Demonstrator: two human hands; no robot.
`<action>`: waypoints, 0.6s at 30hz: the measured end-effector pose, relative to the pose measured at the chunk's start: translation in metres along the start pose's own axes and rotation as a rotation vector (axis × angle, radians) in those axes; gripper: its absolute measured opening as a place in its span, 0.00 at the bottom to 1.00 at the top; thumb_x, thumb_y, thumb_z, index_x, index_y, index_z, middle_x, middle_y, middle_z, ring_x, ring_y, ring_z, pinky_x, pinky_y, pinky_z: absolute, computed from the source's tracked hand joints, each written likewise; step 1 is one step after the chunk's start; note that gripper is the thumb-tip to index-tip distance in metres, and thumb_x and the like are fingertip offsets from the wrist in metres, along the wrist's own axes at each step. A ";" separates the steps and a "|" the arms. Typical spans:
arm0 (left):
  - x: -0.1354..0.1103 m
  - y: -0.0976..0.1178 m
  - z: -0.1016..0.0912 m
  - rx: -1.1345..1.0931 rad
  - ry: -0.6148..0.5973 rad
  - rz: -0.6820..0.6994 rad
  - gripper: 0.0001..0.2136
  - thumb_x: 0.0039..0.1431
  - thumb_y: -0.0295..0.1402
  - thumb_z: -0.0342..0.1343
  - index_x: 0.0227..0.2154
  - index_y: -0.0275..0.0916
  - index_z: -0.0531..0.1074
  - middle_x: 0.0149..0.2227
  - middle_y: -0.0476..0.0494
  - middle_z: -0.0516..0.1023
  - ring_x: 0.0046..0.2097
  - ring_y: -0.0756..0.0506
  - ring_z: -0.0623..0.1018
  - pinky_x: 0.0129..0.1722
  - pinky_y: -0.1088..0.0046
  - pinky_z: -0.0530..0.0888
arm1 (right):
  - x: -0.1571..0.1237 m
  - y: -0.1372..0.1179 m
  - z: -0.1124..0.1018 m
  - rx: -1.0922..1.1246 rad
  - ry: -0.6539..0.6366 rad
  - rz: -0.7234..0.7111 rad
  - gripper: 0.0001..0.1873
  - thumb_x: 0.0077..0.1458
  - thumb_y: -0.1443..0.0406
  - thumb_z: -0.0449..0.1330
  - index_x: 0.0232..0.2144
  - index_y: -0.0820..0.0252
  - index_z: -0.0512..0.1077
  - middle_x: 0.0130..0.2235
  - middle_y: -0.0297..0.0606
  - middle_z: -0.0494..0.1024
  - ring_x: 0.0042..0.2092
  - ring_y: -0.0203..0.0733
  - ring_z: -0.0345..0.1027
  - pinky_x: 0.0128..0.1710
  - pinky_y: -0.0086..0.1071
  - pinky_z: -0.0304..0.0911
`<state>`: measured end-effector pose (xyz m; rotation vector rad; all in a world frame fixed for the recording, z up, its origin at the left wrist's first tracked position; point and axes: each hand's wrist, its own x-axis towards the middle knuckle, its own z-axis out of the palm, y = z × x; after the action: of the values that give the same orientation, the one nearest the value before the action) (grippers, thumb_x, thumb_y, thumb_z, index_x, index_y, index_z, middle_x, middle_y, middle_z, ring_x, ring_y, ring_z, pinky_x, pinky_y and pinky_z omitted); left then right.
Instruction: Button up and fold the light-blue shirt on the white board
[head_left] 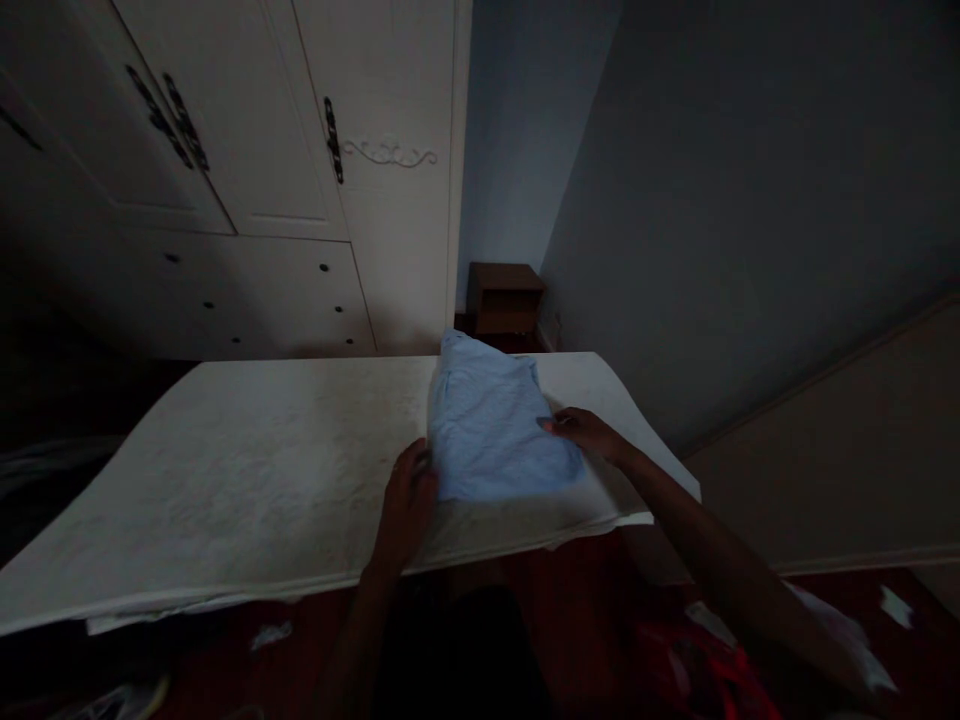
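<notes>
A folded light blue cloth, perhaps a garment, lies on a white ironing board and reaches up to its far edge. At the cloth's right edge is my right hand, closed, with the thumb on top of the fabric and the other fingers partly hidden. My left hand is beside the cloth's left edge, its fingers slightly curled and apart from the thumb. It touches or nearly touches the fabric there; the dim, blurred picture does not show a grip.
A white wardrobe with dark handles stands behind the board. Farther back, a small brown cabinet sits in the corner. A grey wall runs along the right. Red items and scraps lie on the dark red floor.
</notes>
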<state>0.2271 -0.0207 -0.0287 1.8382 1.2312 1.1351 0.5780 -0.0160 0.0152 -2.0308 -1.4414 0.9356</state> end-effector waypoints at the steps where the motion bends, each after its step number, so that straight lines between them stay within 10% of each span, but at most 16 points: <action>1: -0.004 0.001 -0.003 0.016 -0.022 0.023 0.24 0.61 0.33 0.49 0.61 0.44 0.57 0.58 0.37 0.68 0.57 0.41 0.73 0.53 0.57 0.74 | -0.002 0.001 0.000 0.050 -0.021 -0.006 0.28 0.44 0.44 0.64 0.37 0.60 0.74 0.33 0.40 0.80 0.29 0.42 0.72 0.22 0.29 0.60; 7: -0.013 0.015 -0.004 0.373 0.001 0.158 0.35 0.51 0.33 0.59 0.62 0.40 0.54 0.57 0.34 0.64 0.59 0.34 0.68 0.55 0.51 0.72 | -0.002 0.008 0.008 0.208 0.141 -0.023 0.24 0.37 0.45 0.65 0.28 0.59 0.74 0.24 0.34 0.75 0.23 0.38 0.66 0.19 0.29 0.58; 18: -0.009 0.012 -0.006 0.577 0.017 0.284 0.10 0.58 0.31 0.56 0.42 0.41 0.68 0.43 0.39 0.74 0.45 0.40 0.76 0.42 0.63 0.76 | 0.000 0.010 0.010 -0.120 0.442 -0.185 0.12 0.54 0.57 0.56 0.27 0.59 0.74 0.32 0.41 0.81 0.36 0.45 0.74 0.36 0.33 0.66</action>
<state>0.2249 -0.0337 -0.0188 2.4997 1.4451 1.0037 0.5769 -0.0200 0.0015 -1.9833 -1.4267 0.3022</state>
